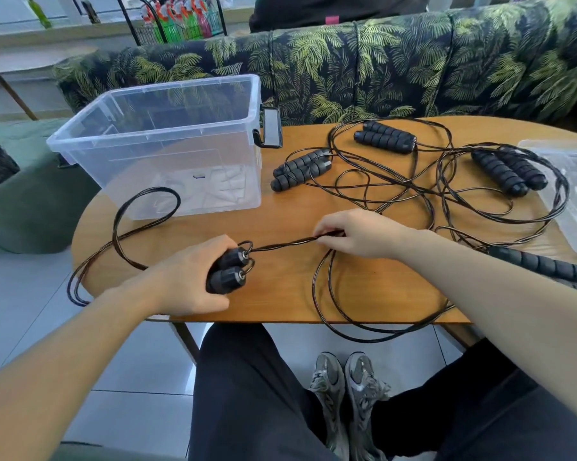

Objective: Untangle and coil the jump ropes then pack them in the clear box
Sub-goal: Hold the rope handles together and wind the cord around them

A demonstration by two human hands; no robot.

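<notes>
Black jump ropes (413,191) sprawl tangled across the table — foam-grip handles paired — beside an open, upright clear box (167,141).

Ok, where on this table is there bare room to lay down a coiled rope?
Bare wood lies between the clear box and the left hand, and along the near edge between both hands. The table's right half is crowded with tangled ropes.
</notes>
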